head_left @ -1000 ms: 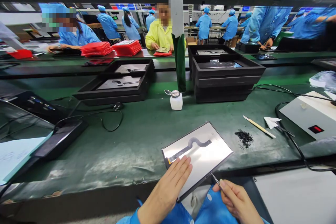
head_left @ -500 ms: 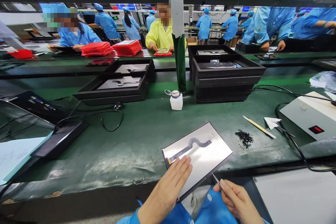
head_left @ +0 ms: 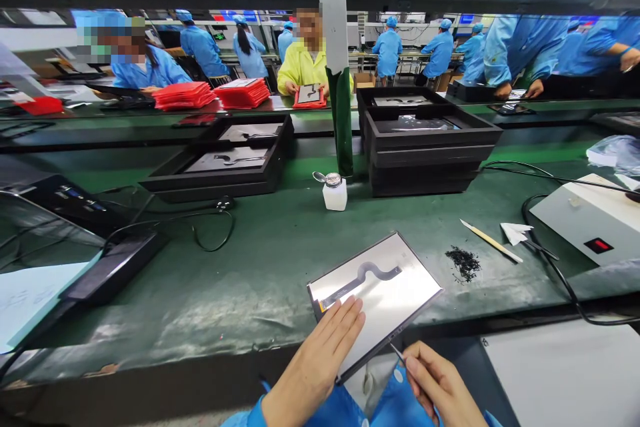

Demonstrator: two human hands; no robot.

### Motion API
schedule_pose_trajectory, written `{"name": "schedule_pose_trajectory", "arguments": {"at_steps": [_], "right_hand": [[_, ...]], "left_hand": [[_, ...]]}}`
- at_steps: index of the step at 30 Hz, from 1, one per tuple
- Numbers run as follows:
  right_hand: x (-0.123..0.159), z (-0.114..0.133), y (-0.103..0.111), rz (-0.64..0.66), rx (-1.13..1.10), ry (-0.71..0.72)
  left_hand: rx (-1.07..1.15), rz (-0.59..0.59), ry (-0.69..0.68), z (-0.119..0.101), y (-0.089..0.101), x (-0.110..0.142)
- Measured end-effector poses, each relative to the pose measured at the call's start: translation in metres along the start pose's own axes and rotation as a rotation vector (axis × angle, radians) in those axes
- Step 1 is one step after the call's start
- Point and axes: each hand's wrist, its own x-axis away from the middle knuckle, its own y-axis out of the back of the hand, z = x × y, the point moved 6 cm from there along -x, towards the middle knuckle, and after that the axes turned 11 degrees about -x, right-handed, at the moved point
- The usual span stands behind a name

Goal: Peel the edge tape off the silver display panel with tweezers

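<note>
A silver display panel (head_left: pixel 385 293) with a dark flex cable on its back lies tilted at the near edge of the green bench (head_left: pixel 260 260). My left hand (head_left: pixel 320 360) rests flat on the panel's near left part, fingers stretched out together. My right hand (head_left: pixel 440 387) pinches a thin metal tool (head_left: pixel 397 351) whose tip touches the panel's near right edge.
Black trays (head_left: pixel 425 147) stacked at the back right, more black trays (head_left: pixel 225 160) at the back left, a white dispenser bottle (head_left: pixel 334 191) between them. A pile of black scraps (head_left: pixel 464 261), a stick (head_left: pixel 490 240), a white box with cables (head_left: pixel 590 220). Other people work at benches beyond.
My right hand with the tool has slid a little left along the panel's near edge. Across the bench, the person in yellow has lifted a red-backed part upright.
</note>
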Motion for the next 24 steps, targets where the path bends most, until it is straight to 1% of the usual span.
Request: {"name": "schedule_pose_trajectory", "arguments": {"at_steps": [6,11,13,15,16,18,21,24], "right_hand": [[-0.001,-0.004,0.000,-0.074,0.042,0.116],[0.001,-0.010,0.002,-0.036,0.131,0.029],[0.002,-0.008,0.003,-0.047,0.204,0.063],[0.002,-0.005,0.005,-0.086,0.244,0.104],[0.002,-0.004,0.007,-0.107,0.241,0.125],[0.002,-0.003,0.006,-0.103,0.212,0.140],[0.002,-0.005,0.004,-0.069,0.172,0.099],[0.003,-0.007,0.002,-0.067,0.150,0.038]], "left_hand": [[0.009,0.002,0.002,-0.001,-0.001,0.000],[0.004,0.003,0.011,-0.001,-0.003,0.002],[0.007,0.003,0.012,-0.001,-0.005,0.004],[0.016,0.005,0.015,-0.001,-0.008,0.005],[0.022,0.007,0.019,-0.001,-0.009,0.006],[0.030,0.010,0.022,-0.001,-0.011,0.008],[0.033,0.025,0.018,-0.001,-0.013,0.009],[0.039,0.047,0.021,-0.001,-0.013,0.008]]}}
